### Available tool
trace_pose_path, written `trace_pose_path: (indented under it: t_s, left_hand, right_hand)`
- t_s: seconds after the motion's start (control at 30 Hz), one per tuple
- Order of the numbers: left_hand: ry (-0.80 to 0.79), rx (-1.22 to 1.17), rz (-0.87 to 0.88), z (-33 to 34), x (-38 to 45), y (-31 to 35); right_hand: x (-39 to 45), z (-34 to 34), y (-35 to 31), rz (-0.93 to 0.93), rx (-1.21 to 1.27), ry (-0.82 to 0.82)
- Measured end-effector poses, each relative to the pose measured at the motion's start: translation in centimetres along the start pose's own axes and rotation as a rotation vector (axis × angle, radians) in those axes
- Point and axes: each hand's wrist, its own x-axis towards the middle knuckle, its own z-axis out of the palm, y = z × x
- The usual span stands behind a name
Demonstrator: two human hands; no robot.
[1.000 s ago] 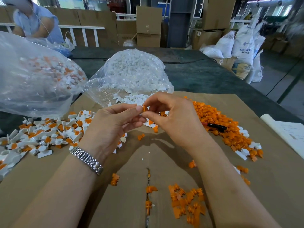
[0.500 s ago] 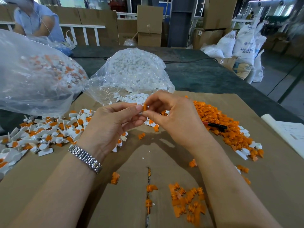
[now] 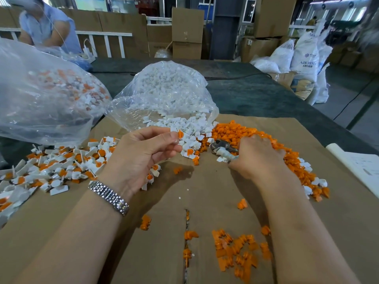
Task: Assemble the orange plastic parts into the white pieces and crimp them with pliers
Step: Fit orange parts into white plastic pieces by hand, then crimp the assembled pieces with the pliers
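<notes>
My left hand [image 3: 141, 154] pinches a white piece with an orange part set in it [image 3: 179, 135], held above the cardboard. My right hand [image 3: 258, 156] lies to the right on the orange pile [image 3: 242, 130], its fingers curled round the handles of the pliers [image 3: 222, 149]. The grey jaws of the pliers point left, out past my fingers. Loose white pieces [image 3: 184, 124] spill from the open bag straight ahead.
A heap of assembled white-and-orange pieces [image 3: 61, 167] covers the left. Two clear bags stand behind: one of white pieces [image 3: 168, 87], one of assembled pieces [image 3: 45, 93]. Loose orange parts [image 3: 235, 249] lie near me on the cardboard sheet [image 3: 205, 191]. A person sits far left.
My right hand let go of the piece and moved right to the orange pile, where it took hold of the pliers. My left hand kept the assembled piece in its pinch.
</notes>
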Motion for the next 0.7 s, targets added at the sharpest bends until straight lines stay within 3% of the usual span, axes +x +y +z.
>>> trace_pose_path:
  t_s: [0.23, 0.4, 0.47, 0.57, 0.7]
  left_hand:
    - [0.003, -0.026, 0.0, -0.1, 0.0, 0.0]
    - [0.022, -0.044, 0.0, -0.1, 0.2, 0.0]
    - [0.032, -0.053, 0.011, -0.1, 0.3, 0.0]
    - [0.047, -0.081, 0.038, -0.1, 0.3, 0.0]
    - [0.085, -0.071, 0.067, -0.1, 0.3, 0.0]
  right_hand:
    - [0.3, 0.3, -0.4, -0.055, -0.033, 0.055]
    - [-0.7, -1.3, -0.3, -0.192, 0.322, -0.009]
    - [-1.6, -2.3, -0.9, -0.232, 0.625, -0.116]
    - [-3.1, -2.9, -2.2, -0.291, 1.001, -0.416]
    - [-3.8, -2.6, -3.6, -0.381, 0.841, -0.426]
